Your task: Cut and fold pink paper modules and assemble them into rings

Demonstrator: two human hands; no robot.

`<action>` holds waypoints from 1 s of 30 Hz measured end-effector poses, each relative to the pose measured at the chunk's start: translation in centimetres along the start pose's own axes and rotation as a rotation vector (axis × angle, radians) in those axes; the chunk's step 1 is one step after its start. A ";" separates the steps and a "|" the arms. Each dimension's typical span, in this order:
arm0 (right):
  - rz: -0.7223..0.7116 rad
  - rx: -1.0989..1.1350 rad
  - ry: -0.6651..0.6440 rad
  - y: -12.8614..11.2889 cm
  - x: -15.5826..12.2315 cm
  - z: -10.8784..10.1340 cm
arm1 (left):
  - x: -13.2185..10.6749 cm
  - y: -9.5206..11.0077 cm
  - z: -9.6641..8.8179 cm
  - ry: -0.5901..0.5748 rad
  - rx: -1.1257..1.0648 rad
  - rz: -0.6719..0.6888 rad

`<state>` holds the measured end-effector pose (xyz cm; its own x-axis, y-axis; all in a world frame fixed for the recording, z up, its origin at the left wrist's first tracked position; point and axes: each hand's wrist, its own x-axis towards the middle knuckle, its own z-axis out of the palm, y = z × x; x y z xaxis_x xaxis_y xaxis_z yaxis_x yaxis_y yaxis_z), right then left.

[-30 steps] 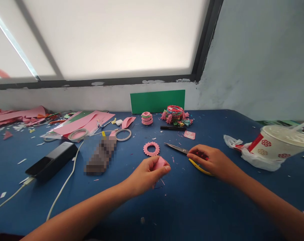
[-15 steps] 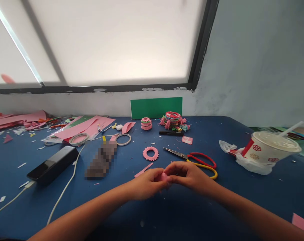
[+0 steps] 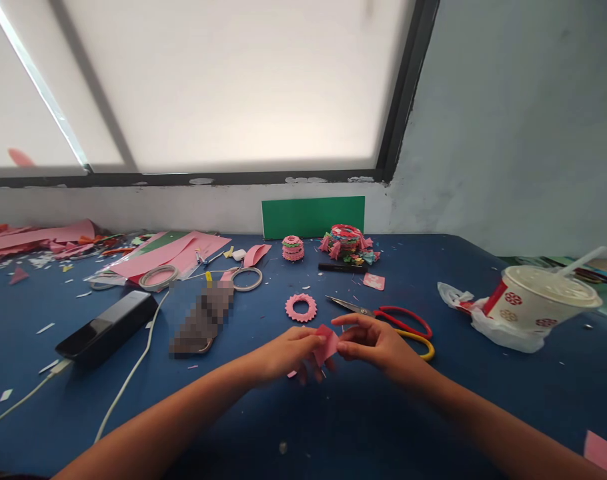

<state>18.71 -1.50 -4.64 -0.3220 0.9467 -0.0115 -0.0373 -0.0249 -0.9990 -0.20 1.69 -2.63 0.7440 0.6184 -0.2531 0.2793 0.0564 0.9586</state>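
Both hands meet low over the middle of the blue counter (image 3: 433, 400). Left hand (image 3: 283, 353) and right hand (image 3: 373, 343) each pinch the same small pink paper piece (image 3: 326, 341) between thumb and fingertips; the piece is held just above the counter, between the two hands, one corner pointing up. Remaining fingers on both hands are curled loosely.

Just behind the right hand: scissors (image 3: 388, 315) with red and yellow handles, lying flat, blades pointing left. Left of the blades, a pink paper ring (image 3: 301, 307) with a scalloped edge, flat on the counter, apart from the hands.

Further back, by the wall: a green card (image 3: 313, 217) standing upright, a small stack of pink rings (image 3: 293, 248), a heap of mixed coloured paper rosettes (image 3: 347, 241), a black pen (image 3: 342, 267) in front of the heap.

Left side: two tape rolls (image 3: 247, 278), pink paper sheets (image 3: 171, 252), a black power bank (image 3: 106, 329) with a white cable (image 3: 128, 383) trailing toward the near edge. Paper scraps scattered across the counter.

Right side: a lidded paper cup (image 3: 538, 300) with a straw, tilted, resting on a white plastic bag (image 3: 498, 327).
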 end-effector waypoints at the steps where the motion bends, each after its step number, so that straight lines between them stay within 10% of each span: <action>1: 0.003 0.000 0.030 0.1 0.0 -0.1 | 0.2 -0.1 -0.1 0.047 -0.015 0.004; 6: 0.046 -0.195 0.047 0.9 0.2 -0.4 | 0.9 -0.7 -0.4 0.285 -0.040 0.041; 13: -0.187 -0.729 0.090 0.1 0.2 0.3 | 1.4 -1.7 -0.4 0.190 0.266 0.043; 30: -0.036 -0.377 0.230 1.5 0.4 -0.2 | 2.1 -2.5 0.4 0.373 0.289 0.057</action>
<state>18.70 -1.09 -6.14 -0.1064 0.9927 0.0569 0.3163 0.0880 -0.9446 0.94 2.54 -5.64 0.5090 0.8564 -0.0862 0.4410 -0.1735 0.8806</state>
